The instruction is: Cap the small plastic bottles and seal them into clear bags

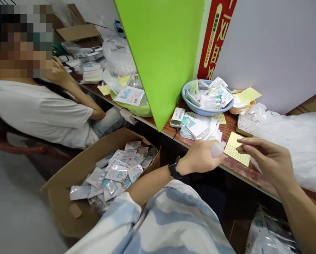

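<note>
Work at a long table [261, 184], seen from the worker's head. The left hand [201, 157], a watch [175, 168] at its wrist, is closed around a small translucent white piece [217, 150], which shows at the near edge of the table, just left of a yellow sticker sheet [238, 152]. The right hand [271, 160] is held narrow, thumb and fingertips drawn close together at the right side of the sheet; whether anything thin lies between them cannot be told. The sheet lies flat on the table and bears rows of small dots.

Farther left on the table lie a stack [196, 127] of cards and clear pouches and, touching it, a small white device [177, 117]. Beyond these stands a blue bowl [200, 110] heaped with packets [213, 100]; just to its right is an orange bowl [237, 109] with a yellow sheet [249, 94] across its top. A large white bag [285, 141] covers the right part of the table.

A green panel [163, 53] stands left of the blue bowl, with a red banner [216, 42] on its far right. At the near left, below table level, an open carton [64, 211] holds many packets. At the far left, a co-worker in a white shirt [46, 113] sits with one hand raised; a green bowl [143, 112] of packets stands on the table nearby.
</note>
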Motion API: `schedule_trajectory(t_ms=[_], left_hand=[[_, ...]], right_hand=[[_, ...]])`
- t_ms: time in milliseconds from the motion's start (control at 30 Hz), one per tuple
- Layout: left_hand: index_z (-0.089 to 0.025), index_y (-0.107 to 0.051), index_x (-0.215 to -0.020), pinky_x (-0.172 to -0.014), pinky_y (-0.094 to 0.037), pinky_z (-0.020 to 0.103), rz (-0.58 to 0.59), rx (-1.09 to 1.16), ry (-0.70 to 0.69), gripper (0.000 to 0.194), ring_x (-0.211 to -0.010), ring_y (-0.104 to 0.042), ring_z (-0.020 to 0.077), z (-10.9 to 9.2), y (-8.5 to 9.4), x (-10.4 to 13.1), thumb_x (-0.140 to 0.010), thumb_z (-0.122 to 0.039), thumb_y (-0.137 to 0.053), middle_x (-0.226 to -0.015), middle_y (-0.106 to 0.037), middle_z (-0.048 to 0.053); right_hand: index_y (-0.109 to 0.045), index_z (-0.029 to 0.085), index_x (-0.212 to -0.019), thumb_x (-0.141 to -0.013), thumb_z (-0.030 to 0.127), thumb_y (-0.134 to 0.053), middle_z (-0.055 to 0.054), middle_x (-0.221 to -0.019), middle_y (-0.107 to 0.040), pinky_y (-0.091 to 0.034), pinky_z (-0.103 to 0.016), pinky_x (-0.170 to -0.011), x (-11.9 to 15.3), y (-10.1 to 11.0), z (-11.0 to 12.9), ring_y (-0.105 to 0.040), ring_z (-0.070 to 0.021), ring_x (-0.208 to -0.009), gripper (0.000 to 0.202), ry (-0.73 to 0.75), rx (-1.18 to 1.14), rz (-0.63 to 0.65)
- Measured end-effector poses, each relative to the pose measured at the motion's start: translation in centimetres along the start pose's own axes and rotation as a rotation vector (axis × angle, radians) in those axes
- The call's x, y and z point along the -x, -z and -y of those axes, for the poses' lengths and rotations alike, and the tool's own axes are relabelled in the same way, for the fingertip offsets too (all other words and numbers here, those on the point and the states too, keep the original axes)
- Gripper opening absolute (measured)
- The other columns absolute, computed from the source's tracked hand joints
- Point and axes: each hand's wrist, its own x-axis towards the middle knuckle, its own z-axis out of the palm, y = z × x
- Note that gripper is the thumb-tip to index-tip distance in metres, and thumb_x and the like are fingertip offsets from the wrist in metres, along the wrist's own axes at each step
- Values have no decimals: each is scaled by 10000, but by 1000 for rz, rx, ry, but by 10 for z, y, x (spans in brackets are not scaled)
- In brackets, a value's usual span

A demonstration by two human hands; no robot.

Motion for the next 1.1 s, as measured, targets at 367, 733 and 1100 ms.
schedule_trajectory(t_ms=[367, 733, 1100], left_hand=[[-182, -623, -792, -581, -445, 315, 150, -523, -362, 153, -682, -652, 227, 1, 2, -18, -731, -297, -543, -693, -669, 47], [-167, -623, -734, -494, -433, 319, 36, -459, -554, 159, -564, -617, 214, 32, -11, -33, -675, -288, -539, -624, -651, 51], [-196, -528, -683, -496, -401, 308, 7, -326, -280, 59, -549, -601, 198, 94, -96, -59, -669, -248, -554, -606, -628, 45]], right_hand=[[-751, 283, -901, -812, 133, -732, 6, -852, -761, -563, -216, -637, -6, -1, 19, -712, -146, -760, 175, 303, -110, 114], [-666, 200, -678, -830, 240, -722, -17, -717, -605, -502, -238, -590, -20, -20, -10, -602, -125, -648, 167, 87, -323, 213], [-698, 183, -749, -848, 422, -679, -35, -752, -712, -526, -280, -647, -71, 3, -90, -649, -157, -689, 259, -188, -8, 458]])
